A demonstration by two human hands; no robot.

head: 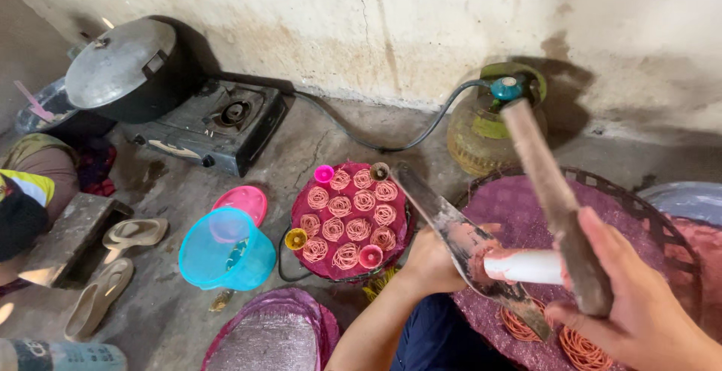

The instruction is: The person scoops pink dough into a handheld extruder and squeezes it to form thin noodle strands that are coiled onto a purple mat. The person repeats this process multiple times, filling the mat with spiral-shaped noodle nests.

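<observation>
We see the right hand (639, 303) at about 4 o'clock in the view, its fingers curled tight around a long wooden handle (553, 190) that rises from the fist toward 12 o'clock, its far end in front of the green gas cylinder (481, 134). The left hand (432, 258) sits near the centre, toward 6 o'clock; it lies against a flat, stained metal blade (459, 236) that runs from 11 o'clock down to 5 o'clock, but the blade hides the fingers, so we cannot tell how far they are closed. A white tube (523, 266) lies across the blade between the two hands, its reddish end touching the metal. Below the blade, at 5 o'clock, orange noodle coils (579, 348) rest on a purple mesh spread over a dark woven tray (639, 209). At 9 o'clock from the left hand stands a round tray (301, 224) lined in dark red, carrying rows of pale noodle nests (357, 228) with small pink and yellow cups at its rim. Further toward 9 o'clock are a blue plastic bucket (226, 254) and a pink lid (244, 199) just behind it. At 10 o'clock a single-burner gas stove (218, 127) stands by the wall beside a large pot with a metal lid (124, 63), and a dark hose (376, 142) links the stove to the cylinder. A pair of sandals (113, 266) lies at 8 o'clock on the concrete floor.
</observation>
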